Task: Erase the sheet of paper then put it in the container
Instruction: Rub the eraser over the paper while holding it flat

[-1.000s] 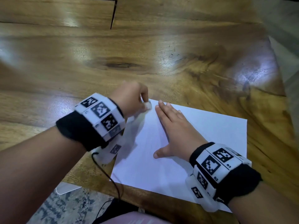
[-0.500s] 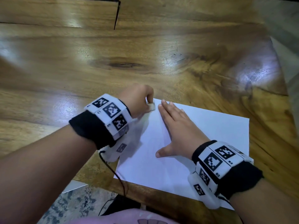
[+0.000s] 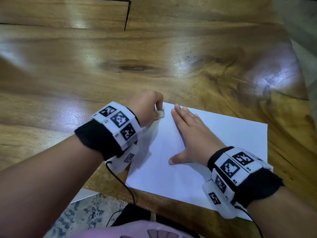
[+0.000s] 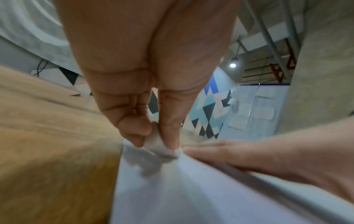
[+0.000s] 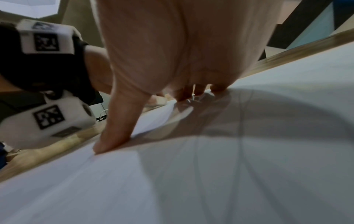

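A white sheet of paper (image 3: 214,152) lies flat near the front edge of the wooden table (image 3: 120,57). My left hand (image 3: 149,109) pinches a small white eraser (image 3: 160,113) and holds it down on the sheet's far left corner; the left wrist view shows the eraser (image 4: 160,144) between thumb and finger, touching the paper (image 4: 191,189). My right hand (image 3: 193,134) lies flat on the sheet with straight fingers and the thumb spread out, pressing the paper (image 5: 210,174) down. No container is in view.
The table's near edge runs just below the sheet. Beyond it lie a patterned rug (image 3: 77,219) and a white object (image 3: 82,194) on the floor. Black cables (image 3: 123,182) hang from both wrist bands. A dark slit (image 3: 127,16) cuts the tabletop at the far side.
My left hand has slid the eraser a little to the right along the sheet's far left corner. The right hand stays flat on the paper.
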Tool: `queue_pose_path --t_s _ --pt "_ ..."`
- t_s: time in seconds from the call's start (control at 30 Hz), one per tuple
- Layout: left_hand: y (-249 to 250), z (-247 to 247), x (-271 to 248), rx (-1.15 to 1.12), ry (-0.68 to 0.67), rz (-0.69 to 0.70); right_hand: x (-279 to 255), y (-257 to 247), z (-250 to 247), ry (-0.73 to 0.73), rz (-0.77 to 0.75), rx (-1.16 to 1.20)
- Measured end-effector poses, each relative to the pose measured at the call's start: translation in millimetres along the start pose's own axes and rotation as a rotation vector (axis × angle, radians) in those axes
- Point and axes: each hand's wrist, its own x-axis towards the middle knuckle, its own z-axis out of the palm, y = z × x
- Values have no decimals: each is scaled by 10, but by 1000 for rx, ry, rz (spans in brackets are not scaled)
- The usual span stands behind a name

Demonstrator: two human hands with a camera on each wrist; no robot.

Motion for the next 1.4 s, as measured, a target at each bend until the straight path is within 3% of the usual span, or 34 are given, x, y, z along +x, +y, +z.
queue_pose_path --t_s 0.1,0.2,0.27,0.47,0.6,0.7,0.77,0.8,0.97,1.07,1.23,1.4 --pt "-98 138 -221 -6 3 71 -3 7 7 -2 -1 -5" --pt "-193 209 -573 42 -160 181 -2 9 17 -3 -9 -13" --pt "-197 169 -595 61 -249 172 -2 9 13 -4 -11 -17" --pt "-19 42 -115 -18 -94 74 -5 7 23 -6 -5 -40" --pt "-5 163 -225 -18 -23 78 -2 9 34 -7 -4 -57" --pt "-89 249 -588 29 -169 148 -8 14 35 -18 -4 -63" --pt "-121 255 -683 22 -297 124 -13 13 32 -15 -5 -64" --pt "-116 226 -642 4 -298 100 -11 10 29 -16 -4 -67" --pt "23 110 -136 -49 -21 45 -7 -1 18 -21 1 -67" --pt "18 195 -277 -27 -25 76 -3 0 26 -22 1 -69" --pt "-110 278 -662 -20 -268 123 -9 2 23 -26 -1 -74" --pt "13 140 -211 -49 -55 66 -4 -6 14 -26 2 -67"
